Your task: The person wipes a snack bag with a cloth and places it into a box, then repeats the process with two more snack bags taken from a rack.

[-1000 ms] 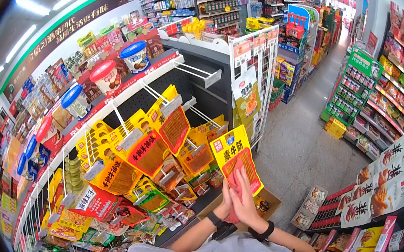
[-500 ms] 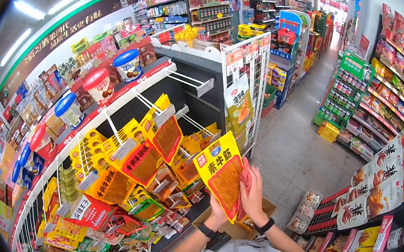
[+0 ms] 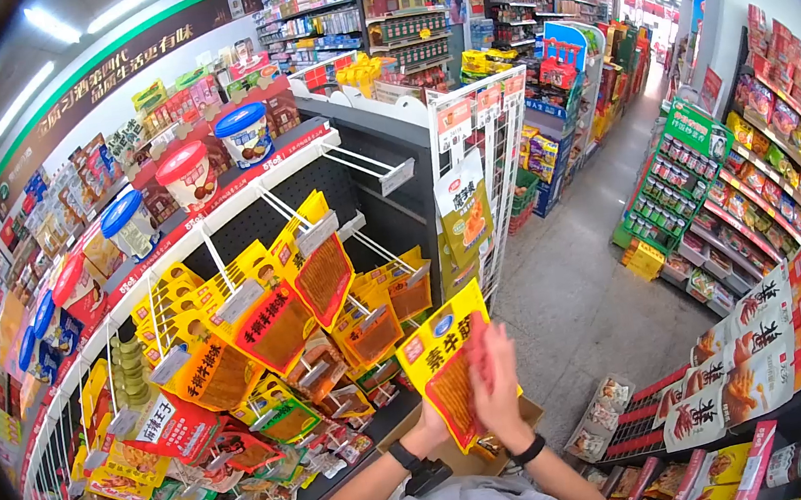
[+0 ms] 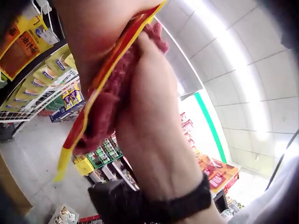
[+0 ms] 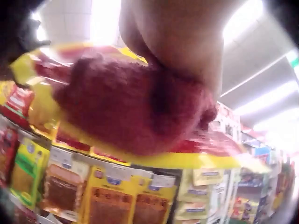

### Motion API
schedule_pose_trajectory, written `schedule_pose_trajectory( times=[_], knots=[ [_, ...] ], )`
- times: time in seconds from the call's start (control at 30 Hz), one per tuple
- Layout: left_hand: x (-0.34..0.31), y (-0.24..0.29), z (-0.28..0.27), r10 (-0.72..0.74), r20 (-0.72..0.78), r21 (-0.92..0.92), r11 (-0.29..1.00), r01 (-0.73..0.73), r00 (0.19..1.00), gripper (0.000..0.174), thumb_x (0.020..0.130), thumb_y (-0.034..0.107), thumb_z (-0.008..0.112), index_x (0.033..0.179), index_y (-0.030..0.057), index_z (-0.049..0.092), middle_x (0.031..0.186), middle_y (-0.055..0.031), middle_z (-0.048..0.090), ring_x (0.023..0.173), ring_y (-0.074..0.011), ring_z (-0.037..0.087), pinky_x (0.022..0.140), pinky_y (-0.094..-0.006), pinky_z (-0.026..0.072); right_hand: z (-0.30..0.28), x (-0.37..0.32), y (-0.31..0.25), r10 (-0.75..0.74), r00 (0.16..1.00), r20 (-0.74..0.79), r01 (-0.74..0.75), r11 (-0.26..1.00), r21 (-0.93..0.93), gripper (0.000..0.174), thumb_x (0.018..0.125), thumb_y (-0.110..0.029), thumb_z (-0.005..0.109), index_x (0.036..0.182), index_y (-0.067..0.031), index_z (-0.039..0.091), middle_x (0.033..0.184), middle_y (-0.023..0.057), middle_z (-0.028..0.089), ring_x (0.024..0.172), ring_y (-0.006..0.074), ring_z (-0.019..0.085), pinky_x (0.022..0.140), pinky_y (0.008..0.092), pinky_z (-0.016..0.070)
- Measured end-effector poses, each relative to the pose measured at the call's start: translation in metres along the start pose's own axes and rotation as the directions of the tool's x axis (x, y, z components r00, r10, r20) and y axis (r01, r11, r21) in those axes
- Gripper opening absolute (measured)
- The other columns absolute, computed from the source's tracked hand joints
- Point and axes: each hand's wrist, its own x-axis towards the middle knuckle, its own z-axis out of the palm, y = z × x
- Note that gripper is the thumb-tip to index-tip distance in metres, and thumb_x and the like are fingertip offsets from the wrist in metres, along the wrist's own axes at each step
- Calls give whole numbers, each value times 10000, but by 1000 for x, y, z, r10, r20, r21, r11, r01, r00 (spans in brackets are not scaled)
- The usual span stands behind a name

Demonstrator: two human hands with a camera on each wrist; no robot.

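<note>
A shopper's left hand grasps a yellow snack packet by its lower left side in a store aisle, seen from the head camera. The right hand, at the packet's right side, holds a red cloth against its front. Black wristbands circle both wrists below the packet. To the left of the packet hang rows of yellow and orange bags; above and farther left of it stand lidded tubs. A green display stand rises well to the packet's right, with pale pouches to its lower right.

From the left wrist, the packet shows nearly edge-on, slanting, the cloth bunched on its right side under the right hand. A bright ceiling light runs to the right of the packet, above a tiled floor at its lower left.

From the right wrist, the cloth covers much of the packet, with the right hand just above; blur makes the bend of its fingers hard to judge. Below the packet hangs a green-and-yellow bag, beside more bags in yellow.
</note>
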Motion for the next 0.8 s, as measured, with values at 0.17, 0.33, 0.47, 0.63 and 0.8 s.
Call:
schedule_pose_trajectory(
  times=[0.17, 0.33, 0.47, 0.63, 0.8],
  knots=[
    [4, -14, 7, -45, -122, 5, 999, 46, 992, 647, 1055, 512, 320, 1584, 146, 248, 1620, -57, 295, 1458, -245, 342, 1206, -424, 285, 4, -30, -40, -129, 975, 181, 94, 977, 190, 541, 958, -232, 580, 1461, -56, 485, 1550, 164, 418, 1490, 400, 262, 1197, 580, 156],
    [-8, -22, 9, -60, -96, 131, 989, 73, 994, 678, 1049, 517, 331, 1585, 113, 234, 1609, -82, 313, 1453, -243, 350, 1211, -421, 273, -11, 14, 5, 31, 998, -55, -35, 996, -77, 520, 968, -157, 553, 1462, -22, 463, 1554, 173, 405, 1491, 392, 258, 1211, 561, 123],
    [5, -28, -19, -27, 50, -9, 1000, 27, 998, 747, 1033, 600, 283, 1597, 119, 189, 1625, -76, 275, 1467, -233, 320, 1215, -411, 252, -4, -1, 1, 135, 985, -105, -119, 983, 143, 542, 946, -96, 560, 1468, 0, 446, 1561, 210, 374, 1490, 381, 268, 1211, 483, 203],
    [7, -42, -10, 152, -49, 174, 975, -142, 987, 732, 1043, 610, 244, 1606, 151, 155, 1628, -34, 257, 1477, -213, 292, 1208, -390, 260, -5, -12, -45, -22, 989, 145, -10, 977, 214, 526, 935, -26, 551, 1453, 6, 459, 1556, 217, 378, 1475, 341, 322, 1208, 440, 222],
    [-3, -26, 6, 35, 13, 127, 991, -36, 999, 677, 1065, 534, 284, 1598, 131, 178, 1630, -63, 250, 1480, -216, 289, 1221, -403, 234, -5, 14, 4, 131, 991, -30, -125, 980, 153, 515, 966, -58, 533, 1464, 13, 428, 1535, 216, 402, 1458, 378, 331, 1201, 438, 244]
  ],
)
